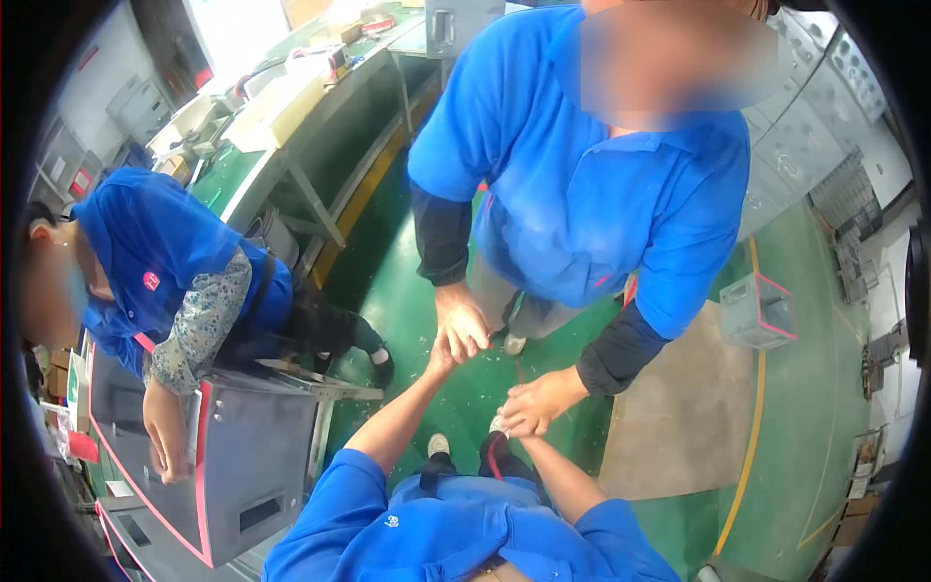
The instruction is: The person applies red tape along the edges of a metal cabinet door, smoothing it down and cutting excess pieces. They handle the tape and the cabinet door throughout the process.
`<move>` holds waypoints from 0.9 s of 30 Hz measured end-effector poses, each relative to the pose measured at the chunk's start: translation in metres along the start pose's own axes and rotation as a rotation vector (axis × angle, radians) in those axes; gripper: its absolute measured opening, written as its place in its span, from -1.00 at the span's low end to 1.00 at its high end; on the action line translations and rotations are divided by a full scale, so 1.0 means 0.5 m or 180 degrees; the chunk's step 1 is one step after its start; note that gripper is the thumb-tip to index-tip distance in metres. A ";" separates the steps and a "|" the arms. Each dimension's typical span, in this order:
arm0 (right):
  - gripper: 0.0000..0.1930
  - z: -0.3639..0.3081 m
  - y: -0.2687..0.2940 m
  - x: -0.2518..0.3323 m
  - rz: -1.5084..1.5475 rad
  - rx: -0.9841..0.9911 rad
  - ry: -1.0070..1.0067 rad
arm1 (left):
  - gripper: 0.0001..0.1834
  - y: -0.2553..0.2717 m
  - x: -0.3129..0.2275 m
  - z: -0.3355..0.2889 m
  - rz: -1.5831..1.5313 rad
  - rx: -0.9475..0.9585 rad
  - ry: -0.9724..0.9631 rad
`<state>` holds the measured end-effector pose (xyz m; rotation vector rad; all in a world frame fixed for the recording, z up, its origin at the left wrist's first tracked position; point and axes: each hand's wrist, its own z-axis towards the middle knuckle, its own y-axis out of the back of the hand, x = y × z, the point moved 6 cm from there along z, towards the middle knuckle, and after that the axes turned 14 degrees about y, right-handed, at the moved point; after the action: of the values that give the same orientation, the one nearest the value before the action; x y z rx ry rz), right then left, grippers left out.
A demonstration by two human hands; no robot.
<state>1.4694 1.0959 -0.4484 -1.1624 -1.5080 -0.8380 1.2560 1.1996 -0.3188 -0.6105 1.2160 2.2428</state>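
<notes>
Co-worker's hands [464, 325] clasp both raised hands.

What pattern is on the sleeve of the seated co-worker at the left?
A grey floral print on the sleeve, under a blue vest; head view.

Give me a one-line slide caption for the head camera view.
Left hand and right hand meet a facing co-worker's hands above the green floor.
</notes>
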 end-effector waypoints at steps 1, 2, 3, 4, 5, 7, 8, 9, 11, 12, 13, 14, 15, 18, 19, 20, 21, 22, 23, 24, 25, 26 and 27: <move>-0.71 0.002 -0.009 -0.026 0.0435 0.0355 -0.0439 | -0.84 -0.006 0.021 -0.001 -0.0769 0.0658 0.0719; -0.70 -0.007 -0.006 -0.048 0.0290 0.0223 -0.0580 | -0.83 -0.015 0.033 0.001 -0.1177 0.1170 0.1229; -0.68 -0.006 -0.025 -0.037 0.0163 0.0164 -0.0713 | -0.82 -0.011 0.057 0.002 -0.1471 0.1554 0.1819; -0.68 -0.037 -0.065 0.050 -0.0524 -0.0334 -0.0531 | -0.81 0.000 0.092 0.007 -0.1370 0.1753 0.2243; -0.68 -0.069 -0.070 0.128 -0.1234 -0.0932 -0.0341 | -0.79 0.003 0.101 0.010 -0.1342 0.2012 0.2630; -0.68 -0.093 -0.020 0.024 -0.1838 -0.1283 0.0225 | -0.74 0.003 0.053 0.024 -0.1802 0.2198 0.2732; -0.67 -0.094 -0.017 0.004 -0.1829 -0.1171 -0.0053 | -0.73 0.012 0.042 0.025 -0.2199 0.2062 0.2896; -0.67 -0.097 -0.021 0.031 -0.1620 -0.1193 -0.0178 | -0.71 0.025 0.033 0.020 -0.2587 0.1919 0.3062; -0.68 -0.116 -0.063 0.182 -0.1020 -0.1346 -0.0249 | -0.68 0.075 -0.002 0.021 -0.2683 0.1603 0.2598; -0.72 -0.128 -0.044 0.159 -0.1350 -0.1420 -0.0168 | -0.67 0.070 -0.013 0.003 -0.2713 0.1627 0.2679; -0.73 -0.130 -0.038 0.153 -0.1339 -0.1508 -0.0151 | -0.67 0.074 -0.001 -0.030 -0.2684 0.1591 0.2806; -0.74 -0.136 -0.029 0.148 -0.1329 -0.1589 -0.0134 | -0.67 0.079 0.007 -0.067 -0.2553 0.1677 0.2802; -0.74 -0.144 -0.024 0.145 -0.1316 -0.1670 -0.0119 | -0.68 0.083 0.019 -0.112 -0.2417 0.1762 0.2798; -0.76 -0.145 -0.029 0.197 -0.2161 -0.1665 0.0996 | -0.70 0.119 0.063 -0.275 -0.1842 0.2175 0.2605; -0.74 -0.143 -0.027 0.214 -0.2222 -0.1698 0.1422 | -0.70 0.134 0.081 -0.327 -0.1539 0.2351 0.2358; -0.74 -0.132 -0.016 0.218 -0.2082 -0.1714 0.1477 | -0.69 0.152 0.106 -0.383 -0.1269 0.2481 0.2452; -0.74 -0.121 -0.002 0.219 -0.1956 -0.1717 0.1525 | -0.68 0.172 0.130 -0.437 -0.1013 0.2604 0.2557; -0.74 -0.116 0.007 0.216 -0.1827 -0.1690 0.1550 | -0.67 0.201 0.151 -0.482 -0.0802 0.2613 0.2573; -0.76 -0.112 -0.003 0.232 -0.1454 -0.1828 0.1482 | -0.66 0.240 0.177 -0.531 -0.0571 0.2592 0.2632; -0.77 -0.114 -0.018 0.260 -0.1077 -0.1984 0.1423 | -0.65 0.282 0.205 -0.581 -0.0383 0.2460 0.2722; -0.73 -0.105 -0.029 0.304 -0.1042 -0.2039 0.1822 | -0.65 0.321 0.227 -0.634 -0.0207 0.2336 0.2804; -0.67 -0.094 -0.042 0.346 -0.1011 -0.2064 0.2215 | -0.66 0.370 0.244 -0.695 -0.0162 0.2046 0.3017; -0.60 -0.082 -0.089 0.404 -0.0840 -0.1664 0.1835 | -0.67 0.434 0.251 -0.767 -0.0087 0.1689 0.3281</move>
<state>1.4345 1.0955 -0.2403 -0.9619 -0.9914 -1.6582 1.0785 0.7980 -0.4496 -1.6076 2.1266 1.4083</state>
